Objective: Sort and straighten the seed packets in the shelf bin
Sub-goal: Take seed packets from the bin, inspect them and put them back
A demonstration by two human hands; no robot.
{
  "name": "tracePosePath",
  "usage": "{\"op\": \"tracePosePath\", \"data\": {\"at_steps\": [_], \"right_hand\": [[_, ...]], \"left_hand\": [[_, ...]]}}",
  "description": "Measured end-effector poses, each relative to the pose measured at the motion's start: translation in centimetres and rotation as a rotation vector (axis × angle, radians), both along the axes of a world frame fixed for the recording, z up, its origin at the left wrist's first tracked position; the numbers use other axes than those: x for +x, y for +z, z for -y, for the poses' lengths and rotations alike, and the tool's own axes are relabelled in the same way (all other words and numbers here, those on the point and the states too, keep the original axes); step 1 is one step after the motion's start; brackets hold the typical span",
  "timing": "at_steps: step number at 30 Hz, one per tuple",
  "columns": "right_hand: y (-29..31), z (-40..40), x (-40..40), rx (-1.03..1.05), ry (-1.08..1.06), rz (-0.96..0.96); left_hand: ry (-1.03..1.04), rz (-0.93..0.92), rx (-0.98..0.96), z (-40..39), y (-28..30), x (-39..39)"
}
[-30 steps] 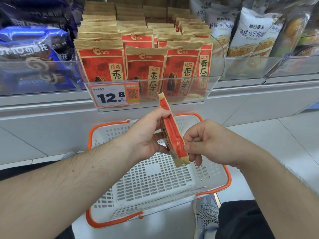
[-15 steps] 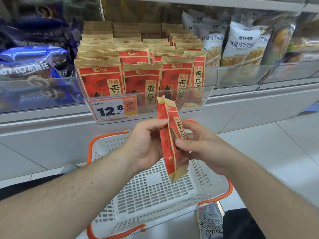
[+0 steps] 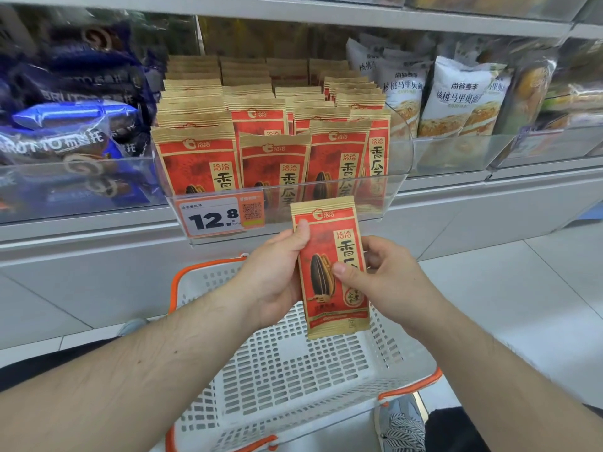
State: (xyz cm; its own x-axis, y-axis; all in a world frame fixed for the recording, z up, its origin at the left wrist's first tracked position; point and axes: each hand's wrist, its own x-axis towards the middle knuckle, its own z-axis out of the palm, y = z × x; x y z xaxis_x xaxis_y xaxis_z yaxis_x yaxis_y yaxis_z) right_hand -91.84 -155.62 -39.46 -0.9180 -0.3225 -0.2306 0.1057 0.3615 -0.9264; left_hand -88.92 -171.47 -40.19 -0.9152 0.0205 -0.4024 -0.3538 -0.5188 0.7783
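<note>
A red and tan seed packet stands upright between both hands, its printed front facing me, just below the clear shelf bin. My left hand grips its left edge, thumb on the front. My right hand pinches its right side, thumb pressed on the print. Inside the bin stand several rows of matching seed packets, mostly upright, the rightmost front one turned partly sideways.
A white basket with an orange rim sits under my hands. A price tag hangs on the bin's front. Blue snack bags fill the left bin, white bags the right. My shoe shows at the bottom.
The packet has turned from edge-on to face me and has risen toward the bin. My right hand shifted from its lower end to its right side. The camera tilted up.
</note>
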Motion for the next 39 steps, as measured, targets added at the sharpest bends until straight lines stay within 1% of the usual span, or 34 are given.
{"op": "tracePosePath", "data": {"at_steps": [4, 7, 11, 14, 18, 21, 25, 26, 27, 29, 31, 32, 35, 37, 39], "right_hand": [[0.1, -0.1, -0.5, 0.043, -0.009, -0.008], [0.2, -0.1, -0.9, 0.030, -0.029, -0.018], [0.6, 0.4, -0.7, -0.116, -0.039, 0.029], [1.0, 1.0, -0.2, -0.180, -0.050, 0.021], [2.0, 2.1, 0.1, -0.217, -0.091, -0.018], [2.3, 2.3, -0.1, -0.281, -0.139, 0.011], [3.1, 3.1, -0.2, -0.472, -0.189, 0.109], [3.5, 3.3, -0.2, -0.524, -0.201, 0.126], [3.8, 3.4, -0.3, -0.573, -0.209, 0.134], [4.7, 3.7, -0.7, -0.662, -0.220, 0.135], [5.9, 4.1, -1.1, -0.752, -0.242, 0.128], [6.6, 4.3, -1.4, -0.797, -0.259, 0.123], [9.2, 5.5, -2.5, -0.877, -0.302, 0.075], [10.8, 6.4, -3.5, -0.887, -0.323, 0.025], [12.0, 7.3, -4.4, -0.865, -0.324, -0.042]], "left_hand": [[-0.038, -0.033, -0.117, 0.3, -0.1, 0.0], [-0.057, -0.067, -0.175, 0.4, 0.1, 0.0], [-0.087, -0.158, -0.329, 0.5, 0.5, 0.0], [-0.069, -0.212, -0.434, 0.7, 1.3, -0.1], [0.003, -0.240, -0.498, 1.2, 3.0, -0.2], [0.100, -0.278, -0.515, 1.8, 4.6, -0.4], [0.372, -0.471, -0.646, 3.8, 6.2, -0.6], [0.445, -0.542, -0.724, 4.6, 6.4, -0.6], [0.508, -0.621, -0.842, 5.5, 6.6, -0.6], [0.610, -0.737, -1.144, 7.1, 6.8, -0.9], [0.666, -0.732, -1.411, 8.3, 7.0, -1.3], [0.675, -0.700, -1.496, 8.6, 7.2, -1.4], [0.666, -0.596, -1.646, 8.4, 6.8, -1.8], [0.613, -0.540, -1.724, 8.0, 6.7, -1.9], [0.527, -0.469, -1.755, 7.8, 6.6, -1.9]]}}
